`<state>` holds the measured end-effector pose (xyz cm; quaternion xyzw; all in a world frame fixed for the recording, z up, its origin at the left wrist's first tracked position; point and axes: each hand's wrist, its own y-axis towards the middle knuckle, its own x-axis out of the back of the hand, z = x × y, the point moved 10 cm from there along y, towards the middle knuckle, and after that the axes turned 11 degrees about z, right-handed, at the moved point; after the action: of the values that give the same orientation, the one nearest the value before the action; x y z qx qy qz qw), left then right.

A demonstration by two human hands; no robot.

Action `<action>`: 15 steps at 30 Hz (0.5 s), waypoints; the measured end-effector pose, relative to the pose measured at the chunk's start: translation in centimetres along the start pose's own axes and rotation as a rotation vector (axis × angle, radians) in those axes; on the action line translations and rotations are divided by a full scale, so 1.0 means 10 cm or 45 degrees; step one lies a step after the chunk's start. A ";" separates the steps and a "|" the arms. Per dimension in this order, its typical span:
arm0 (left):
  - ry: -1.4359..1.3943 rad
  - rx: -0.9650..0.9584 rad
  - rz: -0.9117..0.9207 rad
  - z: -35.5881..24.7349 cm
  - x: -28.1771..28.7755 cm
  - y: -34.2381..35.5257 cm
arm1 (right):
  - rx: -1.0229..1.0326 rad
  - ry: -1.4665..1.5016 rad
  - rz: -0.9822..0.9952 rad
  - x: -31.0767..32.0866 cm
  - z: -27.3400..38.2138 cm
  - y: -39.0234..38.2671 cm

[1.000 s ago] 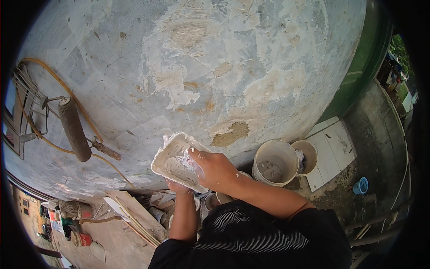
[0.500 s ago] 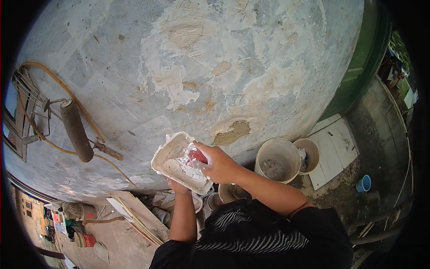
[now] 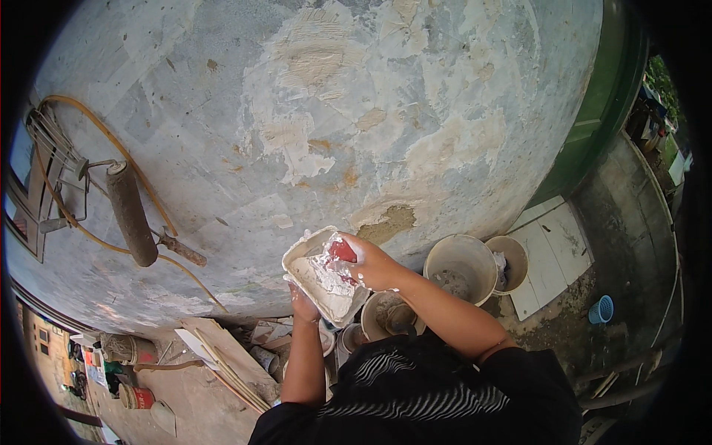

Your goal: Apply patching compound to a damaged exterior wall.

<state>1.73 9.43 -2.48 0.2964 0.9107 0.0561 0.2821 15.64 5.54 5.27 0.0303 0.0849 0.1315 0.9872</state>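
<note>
yellow hose (image 3: 84,110) loops over the wall (image 3: 245,163) at your far left, near a grey paint roller (image 3: 132,215) with its handle angled downward; below them, a red bucket (image 3: 137,397) stands near some leaning boards (image 3: 236,357). next comes your left hand (image 3: 302,302), under the near left side of a pale tray (image 3: 305,249) that is held up, tilted, before the wall; its fingers are mostly hidden there, so you can't tell how far they close. white paste lies inside the tray. over the tray's right side, your right hand (image 3: 373,265) has its paste-smeared fingers clamped on a red tool (image 3: 342,250), whose far end is hard to make out. rightward you have an open bucket (image 3: 368,323), a larger pale bucket (image 3: 489,285), white panels (image 3: 552,252) and a blue basket (image 3: 601,310).
</note>
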 end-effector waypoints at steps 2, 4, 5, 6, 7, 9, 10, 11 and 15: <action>-0.014 0.029 0.035 0.05 0.01 -0.01 | -0.102 0.171 0.001 0.04 -0.12 -0.02; 0.007 0.138 0.094 0.19 0.03 -0.01 | -0.087 0.240 0.023 0.07 -0.23 -0.01; 0.022 0.275 -0.022 0.34 0.19 -0.06 | -0.071 0.312 0.044 0.07 -0.27 -0.01; 0.022 0.274 -0.024 0.39 0.25 -0.06 | -0.072 0.312 0.044 0.09 -0.30 -0.03; 0.029 0.288 -0.025 0.42 0.26 -0.05 | -0.098 0.357 0.040 0.12 -0.32 -0.05; 0.009 0.284 -0.051 0.46 0.30 -0.05 | -0.134 0.473 0.041 0.18 -0.47 -0.08; 0.006 0.290 -0.048 0.44 0.25 -0.03 | -0.135 0.475 0.035 0.22 -0.50 -0.10; -0.015 0.322 -0.195 0.39 0.26 -0.04 | -0.131 0.512 -0.006 0.27 -0.53 -0.13; -0.197 0.263 -0.409 0.26 0.47 -0.12 | -0.191 0.682 -0.206 0.57 -0.89 -0.26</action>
<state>-0.56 11.01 -7.27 0.1782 0.9227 -0.1064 0.3248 20.19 4.91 -4.65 -0.0857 0.3348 0.0614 0.9364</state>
